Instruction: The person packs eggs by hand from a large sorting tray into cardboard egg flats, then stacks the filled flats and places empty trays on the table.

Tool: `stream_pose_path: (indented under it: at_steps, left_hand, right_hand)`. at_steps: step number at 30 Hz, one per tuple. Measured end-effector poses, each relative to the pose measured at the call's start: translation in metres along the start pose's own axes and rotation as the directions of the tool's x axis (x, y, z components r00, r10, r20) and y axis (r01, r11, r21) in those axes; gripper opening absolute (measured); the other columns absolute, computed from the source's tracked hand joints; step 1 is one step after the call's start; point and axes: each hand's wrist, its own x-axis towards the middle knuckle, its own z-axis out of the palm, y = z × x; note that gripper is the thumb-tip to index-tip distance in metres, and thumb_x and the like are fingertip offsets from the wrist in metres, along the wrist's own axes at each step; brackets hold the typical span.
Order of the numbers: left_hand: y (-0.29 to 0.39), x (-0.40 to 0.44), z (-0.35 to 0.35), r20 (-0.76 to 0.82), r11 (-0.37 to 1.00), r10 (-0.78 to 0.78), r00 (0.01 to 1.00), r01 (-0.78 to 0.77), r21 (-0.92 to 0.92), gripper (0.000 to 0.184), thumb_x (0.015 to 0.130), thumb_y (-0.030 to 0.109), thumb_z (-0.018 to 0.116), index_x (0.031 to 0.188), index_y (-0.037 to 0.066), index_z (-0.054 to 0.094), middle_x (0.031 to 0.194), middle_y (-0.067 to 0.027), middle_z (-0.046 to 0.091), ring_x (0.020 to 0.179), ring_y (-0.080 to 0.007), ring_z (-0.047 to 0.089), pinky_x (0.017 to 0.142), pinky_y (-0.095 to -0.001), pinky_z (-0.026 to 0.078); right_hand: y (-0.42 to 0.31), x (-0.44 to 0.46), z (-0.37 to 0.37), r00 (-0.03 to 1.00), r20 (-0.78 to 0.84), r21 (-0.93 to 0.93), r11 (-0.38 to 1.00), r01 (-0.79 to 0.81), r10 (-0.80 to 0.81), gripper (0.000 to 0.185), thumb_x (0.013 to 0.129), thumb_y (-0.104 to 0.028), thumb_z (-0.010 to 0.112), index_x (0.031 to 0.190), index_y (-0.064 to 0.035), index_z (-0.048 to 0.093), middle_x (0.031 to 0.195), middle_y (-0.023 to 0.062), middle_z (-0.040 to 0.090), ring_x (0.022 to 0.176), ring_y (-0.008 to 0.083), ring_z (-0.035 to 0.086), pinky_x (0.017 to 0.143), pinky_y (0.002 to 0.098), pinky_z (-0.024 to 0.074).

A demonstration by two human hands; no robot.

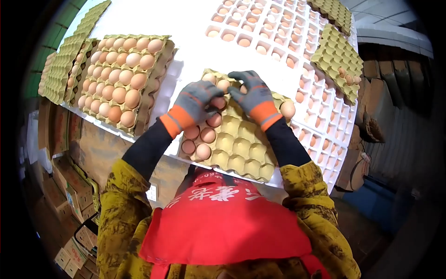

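Note:
A yellowish egg tray (241, 146) lies before me, with eggs in its left columns and top row and bare cups at lower right. My left hand (197, 102), in a grey glove with an orange cuff, curls its fingers round an egg (218, 102) over the tray. My right hand (253, 91), gloved alike, bends its thumb and fingers about another egg (243, 89) at the tray's far side; its grip is partly hidden. One egg (287, 109) sits at the right corner, beside my right wrist.
To the left stands a stack of full egg trays (121, 79), with more trays (69, 65) leaning behind it. White foam trays (260, 36) with eggs in square cells cover the far and right side. A pulp tray (337, 58) lies on them. Cardboard boxes (74, 186) stand below left.

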Motion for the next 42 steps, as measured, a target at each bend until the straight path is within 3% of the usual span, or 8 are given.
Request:
stream_pose_path:
  at_steps: [5, 7, 10, 14, 18, 24, 32, 42]
  left_hand:
    - [-0.022, -0.042, -0.012, -0.067, 0.196, -0.551, 0.832, 0.051, -0.979, 0.030, 0.094, 0.014, 0.056, 0.121, 0.003, 0.057, 0.122, -0.0052, 0.056, 0.106, -0.0175, 0.061, 0.091, -0.0333, 0.054]
    - [-0.026, -0.043, -0.012, -0.092, 0.274, -0.574, 0.814, 0.085, -0.958, 0.025, 0.097, 0.015, 0.052, 0.118, 0.004, 0.059, 0.123, -0.0066, 0.055, 0.100, -0.0203, 0.063, 0.084, -0.0376, 0.056]
    - [-0.010, -0.024, -0.009, -0.028, 0.718, -0.670, 0.742, 0.638, -0.278, 0.044, 0.088, 0.038, 0.071, 0.113, 0.003, 0.063, 0.101, -0.0112, 0.064, 0.080, -0.0223, 0.065, 0.068, -0.0369, 0.051]
    - [0.020, -0.008, 0.000, 0.035, 0.779, -0.616, 0.787, 0.603, 0.170, 0.051, 0.081, 0.051, 0.072, 0.108, 0.008, 0.061, 0.102, -0.0150, 0.065, 0.097, -0.0348, 0.065, 0.081, -0.0441, 0.052]
    - [-0.006, -0.016, 0.016, -0.034, 0.822, -0.536, 0.843, 0.531, 0.205, 0.048, 0.082, 0.048, 0.070, 0.108, 0.009, 0.061, 0.102, -0.0138, 0.066, 0.094, -0.0320, 0.066, 0.080, -0.0441, 0.052]
    - [-0.017, -0.012, -0.014, -0.091, 0.587, -0.668, 0.739, 0.446, -0.676, 0.030, 0.084, 0.017, 0.074, 0.109, 0.003, 0.066, 0.087, -0.0039, 0.067, 0.078, -0.0129, 0.060, 0.071, -0.0291, 0.050]
    - [-0.045, 0.141, 0.034, -0.241, 0.959, -0.240, 0.940, 0.268, 0.090, 0.030, 0.084, 0.022, 0.070, 0.112, 0.011, 0.067, 0.104, -0.0081, 0.065, 0.094, -0.0275, 0.064, 0.078, -0.0399, 0.052]
    - [-0.105, 0.142, 0.047, -0.331, 0.982, -0.136, 0.934, 0.082, -0.172, 0.036, 0.089, 0.000, 0.058, 0.122, 0.009, 0.067, 0.129, -0.0113, 0.064, 0.126, -0.0320, 0.054, 0.106, -0.0387, 0.041]
  right_hand:
    - [-0.010, 0.007, 0.022, 0.990, 0.125, -0.388, 0.915, 0.112, -0.069, 0.049, 0.083, -0.027, 0.071, 0.128, -0.0092, 0.059, 0.117, 0.0115, 0.061, 0.100, 0.0270, 0.064, 0.080, 0.0419, 0.0561]
    - [0.001, 0.006, 0.021, 0.971, 0.087, 0.308, 0.921, -0.238, 0.221, 0.046, 0.085, -0.018, 0.068, 0.129, -0.0080, 0.058, 0.112, 0.0100, 0.062, 0.088, 0.0215, 0.065, 0.069, 0.0369, 0.0563]
    - [0.000, 0.009, -0.003, 0.916, 0.244, 0.924, 0.212, -0.319, 0.318, 0.037, 0.085, -0.007, 0.063, 0.122, -0.0053, 0.061, 0.102, 0.0109, 0.065, 0.071, 0.0140, 0.064, 0.055, 0.0265, 0.0531]
    - [-0.013, 0.039, 0.009, 0.999, 0.049, 0.304, 0.952, -0.031, 0.017, 0.037, 0.084, -0.028, 0.071, 0.117, -0.0108, 0.067, 0.111, 0.0133, 0.063, 0.094, 0.0267, 0.067, 0.077, 0.0393, 0.0558]
    - [-0.032, 0.059, 0.039, 0.977, 0.200, -0.571, 0.802, 0.176, -0.071, 0.042, 0.085, -0.050, 0.065, 0.107, -0.0151, 0.072, 0.123, 0.0141, 0.060, 0.101, 0.0303, 0.064, 0.082, 0.0419, 0.0535]
    - [0.000, 0.057, 0.000, 0.991, 0.110, 0.213, 0.972, -0.098, 0.076, 0.047, 0.076, -0.048, 0.077, 0.104, -0.0103, 0.072, 0.113, 0.0125, 0.063, 0.100, 0.0294, 0.066, 0.088, 0.0380, 0.0524]
    - [0.086, 0.077, -0.040, 0.980, -0.060, -0.384, 0.902, -0.196, 0.187, 0.039, 0.076, -0.035, 0.076, 0.109, -0.0158, 0.068, 0.128, 0.0104, 0.057, 0.108, 0.0329, 0.064, 0.089, 0.0434, 0.0520]
    - [0.140, 0.045, -0.080, 0.871, 0.196, 0.643, 0.612, -0.461, 0.451, 0.031, 0.091, -0.007, 0.063, 0.121, -0.0104, 0.069, 0.119, 0.0023, 0.065, 0.094, 0.0123, 0.061, 0.085, 0.0265, 0.0515]
